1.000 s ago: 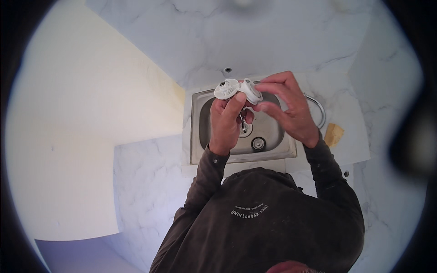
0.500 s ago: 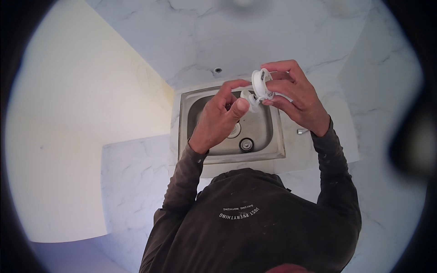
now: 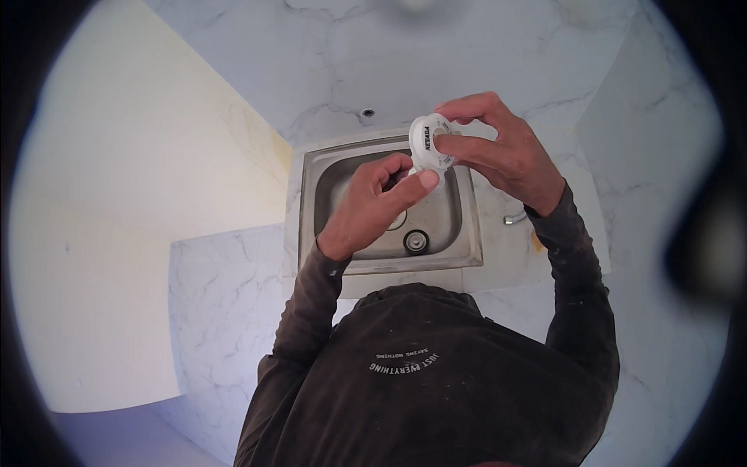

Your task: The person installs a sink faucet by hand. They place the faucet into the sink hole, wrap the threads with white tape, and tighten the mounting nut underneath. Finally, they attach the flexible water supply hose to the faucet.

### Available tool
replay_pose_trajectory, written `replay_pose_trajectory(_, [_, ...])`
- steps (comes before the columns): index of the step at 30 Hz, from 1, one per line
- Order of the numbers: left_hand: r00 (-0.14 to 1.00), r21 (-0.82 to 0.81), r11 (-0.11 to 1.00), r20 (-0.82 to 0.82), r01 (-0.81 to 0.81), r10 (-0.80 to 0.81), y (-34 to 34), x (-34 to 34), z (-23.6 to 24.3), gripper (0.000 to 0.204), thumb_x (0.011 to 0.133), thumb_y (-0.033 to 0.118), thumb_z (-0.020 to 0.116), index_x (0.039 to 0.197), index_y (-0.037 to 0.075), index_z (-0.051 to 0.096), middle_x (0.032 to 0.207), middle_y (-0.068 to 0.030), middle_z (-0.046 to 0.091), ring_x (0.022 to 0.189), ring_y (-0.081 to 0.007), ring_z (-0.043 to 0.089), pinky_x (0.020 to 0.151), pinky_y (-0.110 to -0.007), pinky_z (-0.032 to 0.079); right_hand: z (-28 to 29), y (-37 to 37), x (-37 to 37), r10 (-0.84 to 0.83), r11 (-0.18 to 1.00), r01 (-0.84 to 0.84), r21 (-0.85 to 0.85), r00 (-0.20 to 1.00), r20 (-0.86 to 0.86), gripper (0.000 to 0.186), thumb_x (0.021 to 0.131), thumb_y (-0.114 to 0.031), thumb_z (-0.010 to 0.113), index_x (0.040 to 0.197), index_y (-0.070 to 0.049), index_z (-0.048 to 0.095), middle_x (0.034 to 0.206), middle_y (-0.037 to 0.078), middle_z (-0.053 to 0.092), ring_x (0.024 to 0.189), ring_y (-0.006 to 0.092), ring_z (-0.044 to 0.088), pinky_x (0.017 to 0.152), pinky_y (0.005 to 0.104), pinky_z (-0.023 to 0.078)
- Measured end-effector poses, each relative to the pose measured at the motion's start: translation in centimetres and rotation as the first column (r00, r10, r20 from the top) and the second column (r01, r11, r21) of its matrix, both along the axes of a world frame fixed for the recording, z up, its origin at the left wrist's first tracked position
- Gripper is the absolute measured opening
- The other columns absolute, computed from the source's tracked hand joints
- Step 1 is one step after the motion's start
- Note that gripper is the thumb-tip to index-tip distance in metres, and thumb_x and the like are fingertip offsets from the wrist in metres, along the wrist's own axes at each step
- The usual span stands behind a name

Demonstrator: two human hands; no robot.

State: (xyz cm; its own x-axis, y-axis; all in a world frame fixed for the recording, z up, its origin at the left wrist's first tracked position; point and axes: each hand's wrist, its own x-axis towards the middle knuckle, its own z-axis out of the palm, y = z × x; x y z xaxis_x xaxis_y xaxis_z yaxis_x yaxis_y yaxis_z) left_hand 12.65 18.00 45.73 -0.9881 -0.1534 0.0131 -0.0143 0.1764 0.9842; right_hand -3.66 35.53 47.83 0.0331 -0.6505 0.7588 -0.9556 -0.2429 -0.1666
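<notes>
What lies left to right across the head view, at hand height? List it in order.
Cream surface → left hand → white round part → right hand → marbled wall on the right.

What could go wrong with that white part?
The white round part, held between left hand and right hand over the sink, could slip and drop. It might hit the dark-rimmed round piece in the sink. The left hand hides part of the sink, so anything falling there might be missed.
</notes>
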Motion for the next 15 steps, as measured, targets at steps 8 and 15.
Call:
replay_pose_trajectory(8, [0.993,0.126,0.992,-0.114,0.024,-0.009,0.3,0.0,-0.2,0.035,0.095,0.036,0.066,0.102,0.003,0.064,0.085,0.0039,0.056,0.075,-0.0045,0.045,0.066,-0.023,0.037,0.6,0.6,0.5,-0.091,0.995,0.098,-0.034,0.980,0.180,0.031,0.080,-0.009,0.080,0.104,-0.006,0.060,0.115,0.008,0.059,0.094,0.0230,0.060,0.072,0.0344,0.054])
replay_pose_trajectory(15, [0.937,0.166,0.984,-0.349,0.059,0.003,0.6,-0.4,-0.8,0.060,0.087,0.020,0.080,0.134,0.006,0.044,0.103,-0.0017,0.064,0.079,-0.0046,0.053,0.069,-0.021,0.045,-0.1,2.3,1.5,-0.020,0.998,-0.005,0.067,0.933,0.359,0.037,0.081,-0.010,0.079,0.112,-0.010,0.059,0.108,0.008,0.057,0.085,0.0240,0.060,0.070,0.0340,0.051])
